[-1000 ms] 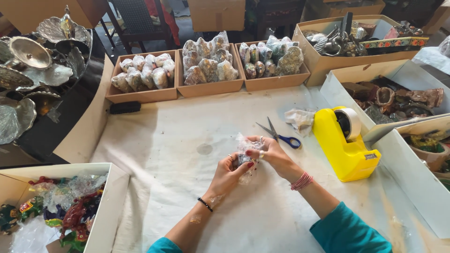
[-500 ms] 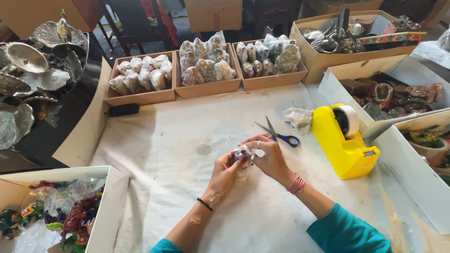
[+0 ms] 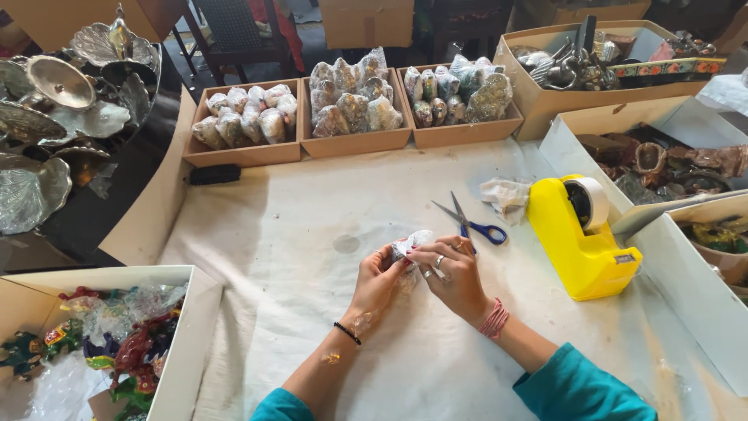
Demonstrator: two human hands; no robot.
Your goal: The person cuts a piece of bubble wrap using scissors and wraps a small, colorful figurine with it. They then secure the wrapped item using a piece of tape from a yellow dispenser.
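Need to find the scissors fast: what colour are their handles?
Blue handles on the scissors, seen clearly in the head view, beside the right hand.

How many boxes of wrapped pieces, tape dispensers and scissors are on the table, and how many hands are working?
Brown boxes of wrapped pieces: 3 (left box, middle box, right box)
Yellow tape dispenser: 1
Blue-handled scissors: 1
Hands on the small wrapped item: 2 (left hand, right hand)
Total: 7
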